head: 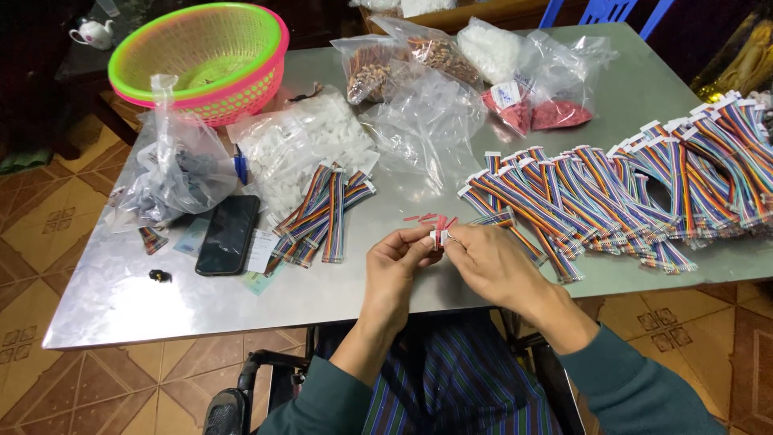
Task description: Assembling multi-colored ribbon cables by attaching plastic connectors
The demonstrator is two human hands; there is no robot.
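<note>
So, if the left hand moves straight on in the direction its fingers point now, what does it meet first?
The left hand points up and to the right, at the small red and white connector pinched between both hands. Just past it come the right hand's fingertips. Depth is unclear, but they look almost touching.

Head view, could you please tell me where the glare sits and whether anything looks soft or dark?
In the head view, glare washes the metal table at its far right and glints on the clear plastic bags; the left hand and right hand with the small red and white piece look slightly soft; the top corners fall into deep shadow, while the cable bundles stay sharp.
</note>
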